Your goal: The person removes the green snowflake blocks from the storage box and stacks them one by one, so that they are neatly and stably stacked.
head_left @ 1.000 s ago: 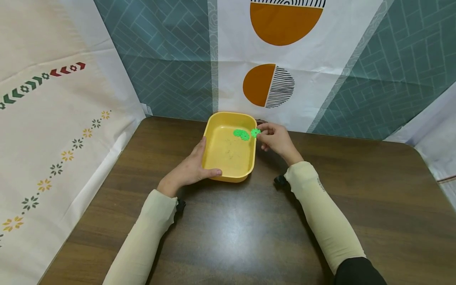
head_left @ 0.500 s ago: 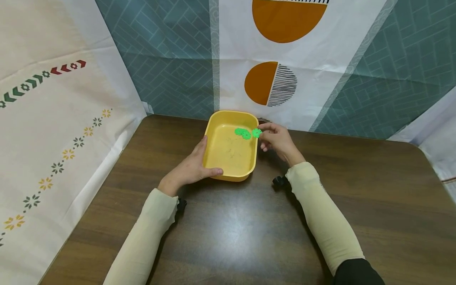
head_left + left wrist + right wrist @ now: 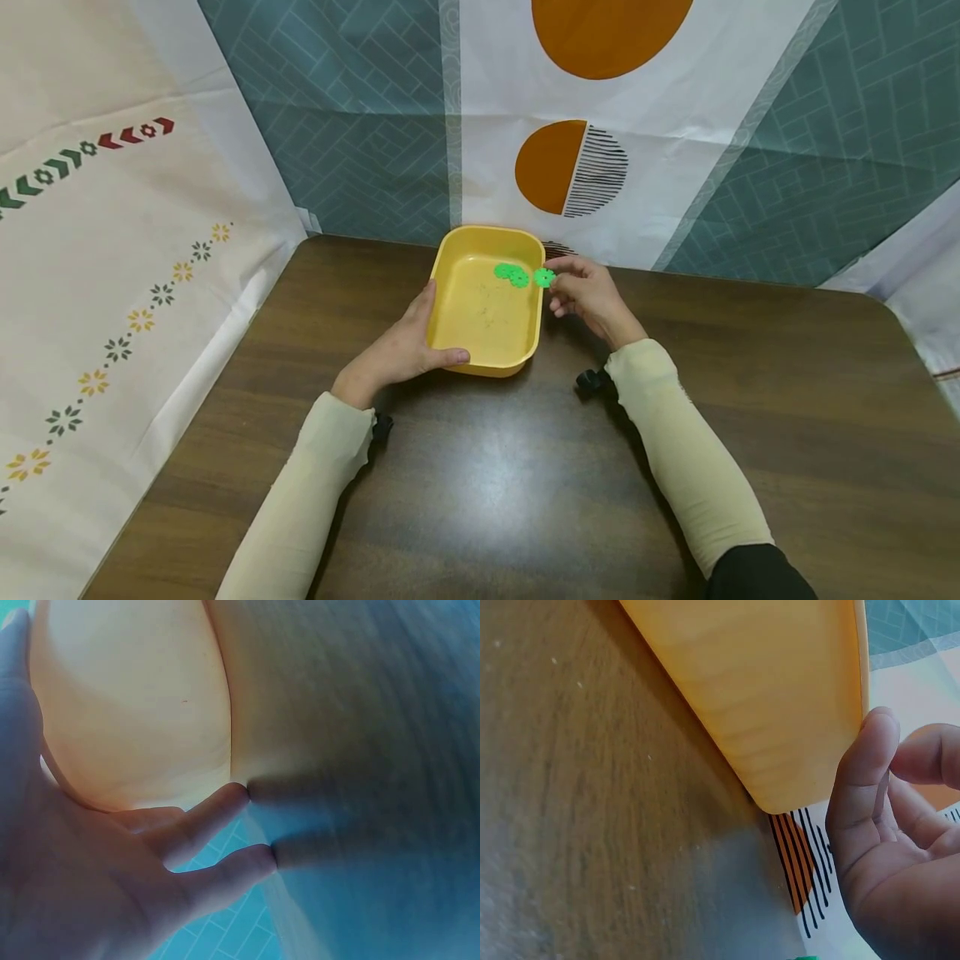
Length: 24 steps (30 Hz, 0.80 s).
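Note:
A yellow plastic tub [image 3: 483, 333] stands on the table near its back edge. My left hand [image 3: 396, 350] holds it at the near left corner, thumb over the rim and fingers along the outer wall; in the left wrist view two fingertips [image 3: 238, 793] reach the tabletop. Over the tub's right rim, my right hand [image 3: 588, 296] pinches a green notched disc [image 3: 544, 277] between thumb and index finger. Several similar green discs [image 3: 512, 274] lie together inside the tub, toward the far right. From the right wrist, the hand [image 3: 900, 832] hides the pinched disc beside the tub wall [image 3: 772, 690].
The brown wooden table [image 3: 480, 500] spreads out in front of and around the tub. A patterned cloth [image 3: 495, 167] hangs right behind the table's back edge. An embroidered cream cloth [image 3: 150, 375] borders the left side.
The head view has tilted slightly, so the scene sits a little higher. My right hand stays at the tub's right rim with the disc pinched; the left hand keeps its hold.

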Available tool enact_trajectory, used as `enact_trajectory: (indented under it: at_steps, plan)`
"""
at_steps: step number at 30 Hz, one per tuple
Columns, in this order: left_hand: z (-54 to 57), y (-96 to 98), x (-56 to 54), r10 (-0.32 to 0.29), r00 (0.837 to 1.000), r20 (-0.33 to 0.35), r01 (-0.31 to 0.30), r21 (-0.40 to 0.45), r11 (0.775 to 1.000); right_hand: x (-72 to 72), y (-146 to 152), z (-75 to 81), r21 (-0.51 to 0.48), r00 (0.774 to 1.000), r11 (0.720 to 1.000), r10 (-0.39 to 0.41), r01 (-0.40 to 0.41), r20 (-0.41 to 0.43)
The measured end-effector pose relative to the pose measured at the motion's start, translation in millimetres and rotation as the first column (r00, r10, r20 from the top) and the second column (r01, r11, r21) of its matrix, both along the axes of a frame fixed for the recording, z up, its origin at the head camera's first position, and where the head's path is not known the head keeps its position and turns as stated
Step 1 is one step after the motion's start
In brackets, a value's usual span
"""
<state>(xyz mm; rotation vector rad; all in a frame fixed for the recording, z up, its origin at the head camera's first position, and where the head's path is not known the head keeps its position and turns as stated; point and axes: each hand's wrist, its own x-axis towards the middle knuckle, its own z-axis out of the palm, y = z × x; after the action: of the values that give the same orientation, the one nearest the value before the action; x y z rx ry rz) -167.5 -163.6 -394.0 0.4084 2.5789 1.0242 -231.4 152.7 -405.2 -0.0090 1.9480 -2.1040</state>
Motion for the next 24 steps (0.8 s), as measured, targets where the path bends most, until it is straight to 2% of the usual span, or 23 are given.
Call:
enact_trajectory:
  at_steps: [14, 24]
  plan:
    - [3.8, 2.2, 1.3, -0.004, 1.0, 0.005, 0.004, -0.012, 1.0, 1.5, -0.1, -1.1, -0.062, 0.999, 0.998, -0.003, 0.005, 0.036]
    - [1.1, 1.8, -0.5, -0.009, 1.0, 0.006, 0.009, -0.014, 1.0, 1.0, 1.5, -3.0, -0.048, 1.0, 0.999, 0.025, -0.024, 0.006]
